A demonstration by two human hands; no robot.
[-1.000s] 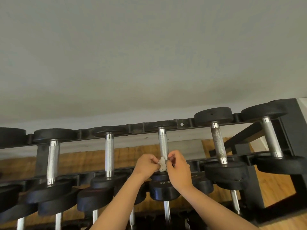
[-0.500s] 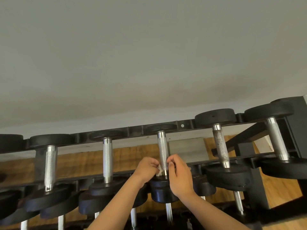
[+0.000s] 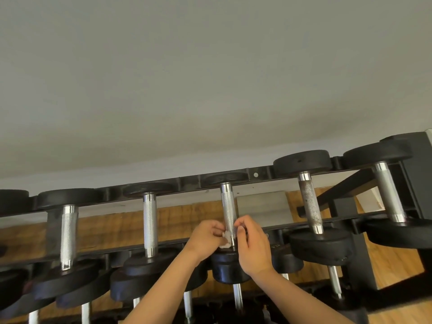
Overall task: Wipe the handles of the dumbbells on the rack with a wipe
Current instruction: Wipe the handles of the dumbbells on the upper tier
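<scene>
On the rack holding a row of dumbbells, the left hand pinched the crumpled wipe against the middle handle, near its lower end, while the right hand pinched that handle opposite.

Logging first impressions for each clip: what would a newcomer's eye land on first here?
Two hands meet low on the middle handle of the rack's top row. The left hand pinches a small white wipe against it, and the right hand curls at its other side. Just to the right, a speckled handle looks dull beside the shiny ones, and a plain grey wall fills the upper half.
</scene>
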